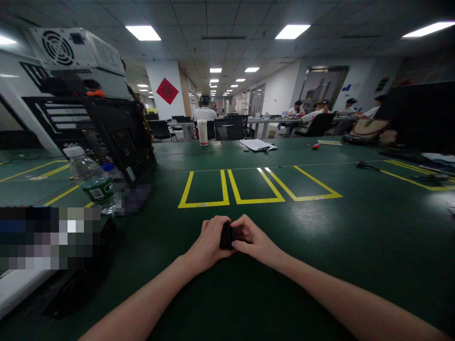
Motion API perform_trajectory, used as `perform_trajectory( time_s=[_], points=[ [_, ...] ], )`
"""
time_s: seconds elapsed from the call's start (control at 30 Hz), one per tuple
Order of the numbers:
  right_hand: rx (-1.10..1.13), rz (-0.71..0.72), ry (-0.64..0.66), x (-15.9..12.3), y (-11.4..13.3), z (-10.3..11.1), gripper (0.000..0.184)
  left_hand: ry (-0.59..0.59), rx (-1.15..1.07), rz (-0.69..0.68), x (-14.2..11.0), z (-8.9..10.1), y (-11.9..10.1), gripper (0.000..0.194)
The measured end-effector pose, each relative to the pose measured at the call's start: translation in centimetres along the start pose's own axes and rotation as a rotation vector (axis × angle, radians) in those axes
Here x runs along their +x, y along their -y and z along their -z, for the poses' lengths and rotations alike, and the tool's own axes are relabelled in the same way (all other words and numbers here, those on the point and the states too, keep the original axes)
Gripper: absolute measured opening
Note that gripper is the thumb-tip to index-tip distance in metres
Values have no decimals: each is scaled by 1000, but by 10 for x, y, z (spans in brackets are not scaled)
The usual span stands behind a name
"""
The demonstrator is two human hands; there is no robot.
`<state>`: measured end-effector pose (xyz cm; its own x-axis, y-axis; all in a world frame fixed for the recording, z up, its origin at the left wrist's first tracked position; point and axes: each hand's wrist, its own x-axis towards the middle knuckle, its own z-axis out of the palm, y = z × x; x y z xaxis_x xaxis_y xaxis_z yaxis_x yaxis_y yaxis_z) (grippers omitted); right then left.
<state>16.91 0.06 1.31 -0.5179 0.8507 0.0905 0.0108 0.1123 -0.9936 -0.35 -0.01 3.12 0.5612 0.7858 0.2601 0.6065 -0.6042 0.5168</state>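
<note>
Between my two hands is a small black block-like object [226, 236], its kind too dark to make out. My left hand [210, 239] wraps round its left side, with the thumb along the near edge. On the other side my right hand [253, 240] has its fingers and thumb curled against the object's right edge. Both hands are low over the green tabletop [313, 279], just this side of the yellow tape outlines [256, 201]. The object's underside and left face are hidden by my left hand.
Left: a computer case [124, 137] with a power supply [78, 52] on top, and a plastic bottle [94, 182]. Farther back stand a white cup [202, 131] and a clipboard [258, 145]. A black cable [368, 165] lies right. Several people sit at far tables.
</note>
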Motion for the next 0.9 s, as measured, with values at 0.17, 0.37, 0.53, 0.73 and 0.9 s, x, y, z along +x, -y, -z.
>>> perform_trajectory(
  time_s=[0.17, 0.37, 0.53, 0.73, 0.9],
  points=[
    [12, -1, -10, 0, 1, -1, 25, -14, 5, -9, 1, -1, 1, 47],
    [-15, -63, -22, 1, 1, 2, 34, 9, -17, 7, -1, 3, -3, 44],
    [14, -39, 6, 2, -2, 2, 33, 11, -24, 2, -1, 3, -3, 45],
    [29, -28, 2, 0, 1, 1, 25, 4, -23, 14, -1, 4, -3, 46],
    [4, -34, -26, 1, 4, 0, 26, 0, -29, 13, -1, 3, -3, 46]
  ],
)
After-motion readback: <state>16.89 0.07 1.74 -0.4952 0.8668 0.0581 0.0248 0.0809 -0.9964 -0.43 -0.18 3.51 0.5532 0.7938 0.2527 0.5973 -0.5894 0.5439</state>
